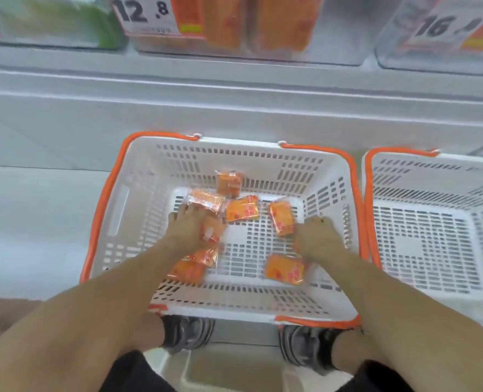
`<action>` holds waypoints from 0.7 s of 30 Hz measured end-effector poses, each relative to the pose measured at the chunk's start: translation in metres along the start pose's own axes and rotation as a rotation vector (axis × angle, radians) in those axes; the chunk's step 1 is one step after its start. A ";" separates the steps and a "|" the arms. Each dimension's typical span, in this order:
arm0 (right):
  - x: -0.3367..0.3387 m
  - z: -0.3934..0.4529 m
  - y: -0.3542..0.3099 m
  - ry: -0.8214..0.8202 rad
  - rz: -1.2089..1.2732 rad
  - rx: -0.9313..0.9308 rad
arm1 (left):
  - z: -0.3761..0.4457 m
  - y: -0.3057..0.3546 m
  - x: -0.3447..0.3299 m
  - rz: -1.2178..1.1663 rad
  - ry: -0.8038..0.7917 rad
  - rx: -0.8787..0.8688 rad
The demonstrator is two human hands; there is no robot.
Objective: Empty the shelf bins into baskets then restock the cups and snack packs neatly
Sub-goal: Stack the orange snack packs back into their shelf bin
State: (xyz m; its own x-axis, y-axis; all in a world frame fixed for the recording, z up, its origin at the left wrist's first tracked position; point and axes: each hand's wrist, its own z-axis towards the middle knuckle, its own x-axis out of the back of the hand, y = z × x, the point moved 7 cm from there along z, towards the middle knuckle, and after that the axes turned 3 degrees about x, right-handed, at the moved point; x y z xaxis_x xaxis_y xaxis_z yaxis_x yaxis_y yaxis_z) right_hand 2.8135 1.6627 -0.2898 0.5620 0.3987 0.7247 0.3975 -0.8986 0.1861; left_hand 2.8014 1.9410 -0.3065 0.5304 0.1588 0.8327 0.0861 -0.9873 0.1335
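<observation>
A white basket [138, 176] with orange handles stands on the floor in front of me. Several orange snack packs lie scattered on its bottom, such as one [241, 208] in the middle and one [284, 269] near the front. My left hand [186, 226] reaches down inside the basket at the left, its thumb side against a blurred snack pack [212, 232] that it seems to grip. My right hand [316, 236] is down inside at the right, next to another pack [281, 218]. A sliver of orange shows under its palm, and its grip is hidden.
A second white basket [432, 244] stands to the right, touching the first. Above are white shelf edges and clear bins, one holding orange packs [251, 21], with price tags [147, 15]. My shoes [189, 332] touch the basket's front.
</observation>
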 end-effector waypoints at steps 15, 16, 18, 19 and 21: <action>0.007 0.004 -0.006 -0.047 1.442 -0.259 | 0.000 -0.008 0.013 -0.675 -0.126 0.171; 0.004 0.004 -0.011 -0.038 1.545 -0.282 | -0.005 -0.003 0.009 -0.808 -0.173 0.205; 0.007 -0.001 -0.023 0.006 1.716 -0.274 | -0.017 0.011 -0.001 -1.097 -0.279 0.276; 0.011 -0.002 -0.028 0.044 1.743 -0.256 | -0.024 0.020 -0.003 -1.206 -0.304 0.287; 0.023 -0.007 -0.036 0.138 1.737 -0.189 | -0.034 0.039 -0.003 -1.382 -0.311 0.264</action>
State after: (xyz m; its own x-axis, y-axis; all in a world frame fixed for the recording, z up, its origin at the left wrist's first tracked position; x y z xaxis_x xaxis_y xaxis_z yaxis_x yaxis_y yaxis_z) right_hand 2.8068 1.7024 -0.2754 0.1417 -0.9709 0.1933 -0.6325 -0.2390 -0.7367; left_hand 2.7747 1.9016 -0.2850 0.0507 0.9982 -0.0319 0.8061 -0.0220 0.5914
